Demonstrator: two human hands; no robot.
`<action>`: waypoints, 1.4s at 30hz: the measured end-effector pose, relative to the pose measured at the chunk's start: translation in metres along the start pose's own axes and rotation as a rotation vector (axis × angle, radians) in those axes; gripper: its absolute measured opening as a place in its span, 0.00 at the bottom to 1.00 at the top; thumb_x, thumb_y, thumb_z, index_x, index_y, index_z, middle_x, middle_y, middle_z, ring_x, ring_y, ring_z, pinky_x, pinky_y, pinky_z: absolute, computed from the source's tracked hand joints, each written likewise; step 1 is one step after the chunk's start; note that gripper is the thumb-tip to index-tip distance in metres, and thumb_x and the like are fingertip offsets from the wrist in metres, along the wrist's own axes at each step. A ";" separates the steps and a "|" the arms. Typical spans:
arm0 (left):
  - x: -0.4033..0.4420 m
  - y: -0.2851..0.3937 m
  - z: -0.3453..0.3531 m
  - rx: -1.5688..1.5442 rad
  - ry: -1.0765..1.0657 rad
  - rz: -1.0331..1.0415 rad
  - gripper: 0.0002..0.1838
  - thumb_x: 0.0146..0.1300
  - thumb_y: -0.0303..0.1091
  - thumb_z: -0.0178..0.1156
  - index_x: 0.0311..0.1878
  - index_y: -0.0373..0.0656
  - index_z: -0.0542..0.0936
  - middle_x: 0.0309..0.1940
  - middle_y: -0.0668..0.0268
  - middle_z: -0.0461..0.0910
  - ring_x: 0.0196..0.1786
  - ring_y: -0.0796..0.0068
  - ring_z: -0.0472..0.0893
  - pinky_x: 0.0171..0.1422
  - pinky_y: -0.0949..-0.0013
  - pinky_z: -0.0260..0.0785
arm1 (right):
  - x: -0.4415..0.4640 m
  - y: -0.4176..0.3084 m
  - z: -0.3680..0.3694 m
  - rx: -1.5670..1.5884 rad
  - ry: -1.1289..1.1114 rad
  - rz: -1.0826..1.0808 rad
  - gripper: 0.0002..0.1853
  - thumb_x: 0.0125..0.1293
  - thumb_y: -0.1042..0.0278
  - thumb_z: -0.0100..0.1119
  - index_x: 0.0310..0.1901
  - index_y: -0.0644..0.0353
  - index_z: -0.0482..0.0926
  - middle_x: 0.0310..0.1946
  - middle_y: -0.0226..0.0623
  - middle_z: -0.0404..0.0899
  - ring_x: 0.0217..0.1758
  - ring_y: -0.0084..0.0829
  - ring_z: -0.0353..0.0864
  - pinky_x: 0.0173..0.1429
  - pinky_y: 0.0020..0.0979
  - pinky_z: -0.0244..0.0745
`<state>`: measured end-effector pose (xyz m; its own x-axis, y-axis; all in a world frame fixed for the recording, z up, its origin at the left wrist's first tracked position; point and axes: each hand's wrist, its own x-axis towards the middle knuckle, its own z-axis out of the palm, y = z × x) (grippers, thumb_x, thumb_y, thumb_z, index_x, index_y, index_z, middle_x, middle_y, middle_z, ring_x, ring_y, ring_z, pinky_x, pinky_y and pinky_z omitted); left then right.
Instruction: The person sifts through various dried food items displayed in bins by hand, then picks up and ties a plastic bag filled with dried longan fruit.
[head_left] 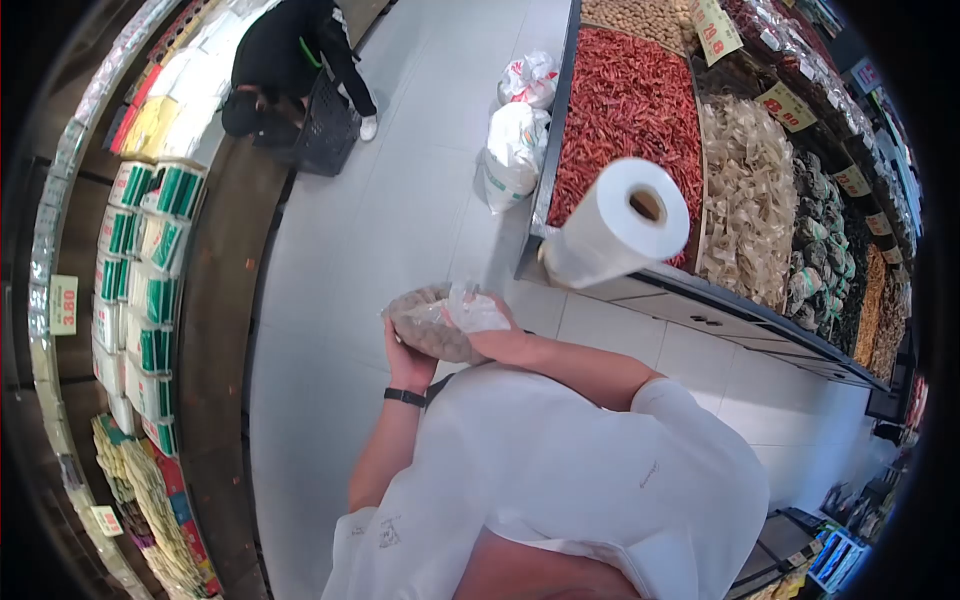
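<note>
A clear plastic bag [425,318] filled with greyish-brown pieces is held in front of my chest. My left hand [404,358], with a black band on its wrist, supports the bag from its left side and underneath. On the bag's right side, my right hand [505,335] is closed around the whitish, gathered plastic. A large roll of clear plastic bags [600,235] stands at the counter's corner, ahead and to the right of my hands. The small contents of the bag are too blurred to name.
Bins of dried red chillies [630,125] and pale dried strips [745,190] line the right counter. White sacks [515,150] stand beside it on the floor. Packaged goods [150,290] fill the left shelf. A person [290,50] bends over a dark crate [330,125].
</note>
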<state>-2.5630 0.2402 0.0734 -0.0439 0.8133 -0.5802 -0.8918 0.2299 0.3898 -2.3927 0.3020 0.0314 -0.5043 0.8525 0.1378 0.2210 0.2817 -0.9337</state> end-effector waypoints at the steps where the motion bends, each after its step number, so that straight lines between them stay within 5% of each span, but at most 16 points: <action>1: 0.021 0.022 0.010 0.022 -0.021 -0.009 0.40 0.75 0.70 0.42 0.78 0.51 0.65 0.77 0.63 0.67 0.79 0.57 0.65 0.83 0.48 0.56 | 0.021 0.007 0.008 -0.325 0.082 -0.185 0.15 0.67 0.74 0.65 0.55 0.59 0.80 0.46 0.35 0.86 0.52 0.30 0.86 0.55 0.32 0.80; 2: 0.032 0.038 0.013 0.048 -0.001 -0.019 0.40 0.75 0.69 0.41 0.78 0.51 0.65 0.77 0.62 0.67 0.79 0.57 0.65 0.83 0.48 0.56 | 0.035 -0.012 0.007 0.433 0.131 0.063 0.15 0.68 0.73 0.65 0.55 0.60 0.81 0.49 0.37 0.85 0.54 0.31 0.85 0.58 0.32 0.80; 5: 0.070 0.074 0.029 0.071 -0.014 -0.073 0.38 0.76 0.68 0.40 0.77 0.50 0.66 0.77 0.62 0.66 0.78 0.56 0.65 0.83 0.48 0.56 | 0.089 -0.065 -0.029 0.286 -0.027 0.202 0.14 0.69 0.73 0.64 0.55 0.61 0.82 0.50 0.37 0.86 0.54 0.32 0.86 0.59 0.32 0.80; 9: 0.132 0.105 0.061 0.114 -0.099 -0.172 0.39 0.76 0.68 0.42 0.78 0.48 0.66 0.77 0.59 0.66 0.78 0.55 0.66 0.83 0.47 0.56 | 0.150 -0.068 -0.029 0.378 0.261 0.114 0.11 0.70 0.73 0.64 0.53 0.60 0.83 0.47 0.37 0.88 0.51 0.32 0.87 0.56 0.33 0.81; 11: 0.172 0.127 0.073 0.143 -0.098 -0.224 0.40 0.76 0.68 0.43 0.77 0.46 0.65 0.77 0.57 0.67 0.78 0.54 0.66 0.83 0.47 0.56 | 0.179 -0.058 -0.028 0.306 0.467 0.187 0.12 0.71 0.62 0.69 0.46 0.63 0.84 0.38 0.40 0.87 0.41 0.31 0.85 0.47 0.35 0.80; 15: 0.247 0.177 0.096 0.175 -0.199 -0.419 0.40 0.76 0.68 0.43 0.77 0.46 0.65 0.77 0.58 0.66 0.78 0.55 0.66 0.83 0.48 0.55 | 0.244 -0.036 -0.029 0.040 0.556 0.207 0.15 0.74 0.57 0.66 0.47 0.63 0.84 0.38 0.40 0.87 0.41 0.31 0.85 0.48 0.35 0.80; 21: 0.329 0.257 0.156 0.350 -0.340 -0.514 0.42 0.76 0.69 0.42 0.80 0.48 0.61 0.80 0.58 0.62 0.81 0.55 0.62 0.85 0.47 0.51 | 0.340 -0.049 -0.036 0.149 0.727 0.353 0.18 0.74 0.54 0.63 0.52 0.62 0.83 0.44 0.44 0.87 0.46 0.39 0.85 0.52 0.37 0.78; 24: 0.376 0.276 0.185 0.353 -0.434 -0.591 0.43 0.75 0.71 0.41 0.81 0.48 0.59 0.80 0.58 0.62 0.81 0.56 0.61 0.85 0.48 0.51 | 0.385 -0.085 -0.062 0.544 0.838 0.727 0.32 0.75 0.41 0.60 0.64 0.64 0.79 0.58 0.35 0.81 0.61 0.27 0.77 0.67 0.31 0.70; 33: 0.516 0.293 0.258 0.464 -0.454 -0.612 0.45 0.74 0.74 0.40 0.81 0.49 0.60 0.79 0.61 0.63 0.80 0.56 0.64 0.84 0.47 0.54 | 0.528 0.003 -0.119 0.802 1.182 0.475 0.24 0.73 0.49 0.67 0.57 0.61 0.82 0.53 0.32 0.82 0.55 0.25 0.79 0.60 0.31 0.74; 37: 0.590 0.314 0.318 0.477 -0.440 -0.580 0.46 0.74 0.75 0.39 0.81 0.49 0.60 0.79 0.60 0.64 0.80 0.55 0.64 0.83 0.46 0.54 | 0.605 0.041 -0.172 0.785 1.109 0.512 0.22 0.72 0.49 0.67 0.55 0.61 0.82 0.50 0.32 0.83 0.53 0.24 0.79 0.60 0.31 0.74; 39: 0.635 0.320 0.353 0.476 -0.456 -0.566 0.46 0.73 0.75 0.39 0.81 0.48 0.60 0.79 0.60 0.64 0.80 0.54 0.64 0.84 0.46 0.54 | 0.644 0.043 -0.197 0.746 1.108 0.364 0.21 0.73 0.49 0.66 0.53 0.61 0.83 0.48 0.33 0.84 0.53 0.24 0.79 0.59 0.31 0.75; 42: 0.687 0.327 0.391 0.487 -0.447 -0.557 0.49 0.72 0.77 0.40 0.82 0.48 0.58 0.80 0.58 0.62 0.81 0.54 0.62 0.84 0.46 0.53 | 0.694 0.027 -0.248 0.933 1.025 0.545 0.23 0.73 0.48 0.65 0.55 0.61 0.82 0.50 0.36 0.83 0.53 0.26 0.80 0.59 0.32 0.76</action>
<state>-2.7087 1.0834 0.0821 0.6147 0.6246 -0.4817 -0.4341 0.7778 0.4545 -2.5298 1.0101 0.1839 0.3422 0.8005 -0.4921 -0.6156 -0.2046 -0.7610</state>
